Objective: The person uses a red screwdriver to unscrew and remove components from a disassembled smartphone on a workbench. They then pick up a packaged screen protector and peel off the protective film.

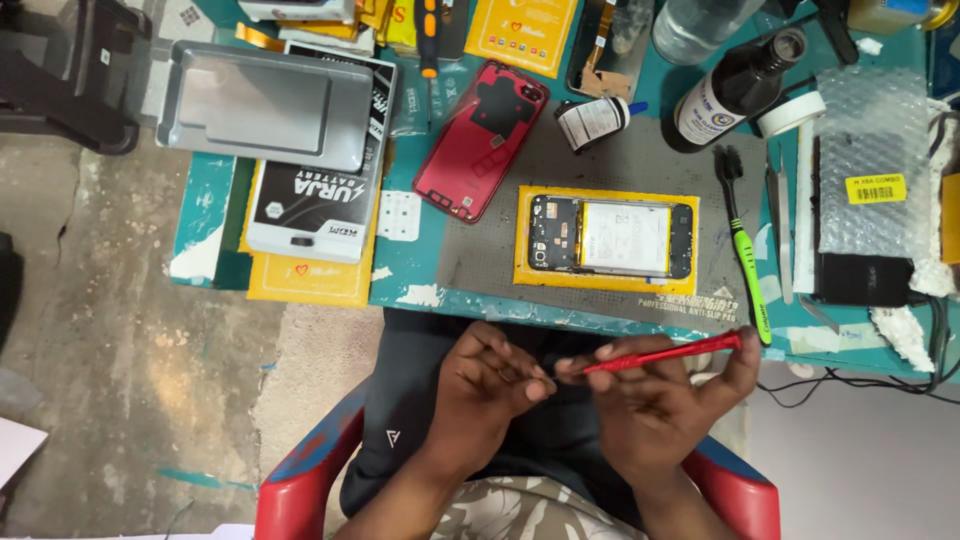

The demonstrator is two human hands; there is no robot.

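My right hand point(660, 400) grips a thin red screwdriver point(665, 354) held almost level above my lap, its tip pointing left. My left hand point(490, 385) pinches at that tip with thumb and fingers; anything small between them is too tiny to see. Both hands sit below the table's front edge. On the table ahead lies an opened phone point(610, 236) with its battery and board showing, resting on a yellow sheet point(520, 250) on a grey anti-slip mat point(480, 250). A red phone back cover point(482, 135) lies to its upper left.
A green-handled brush point(745, 250) and tweezers point(782, 230) lie right of the phone. A dark bottle point(735, 90), small white bottle point(592, 120), tape roll point(790, 113), bubble wrap point(870, 160), a grey tray point(265, 105) and a battery box point(315, 200) crowd the teal table point(215, 215). Red chair arms point(300, 480) flank my lap.
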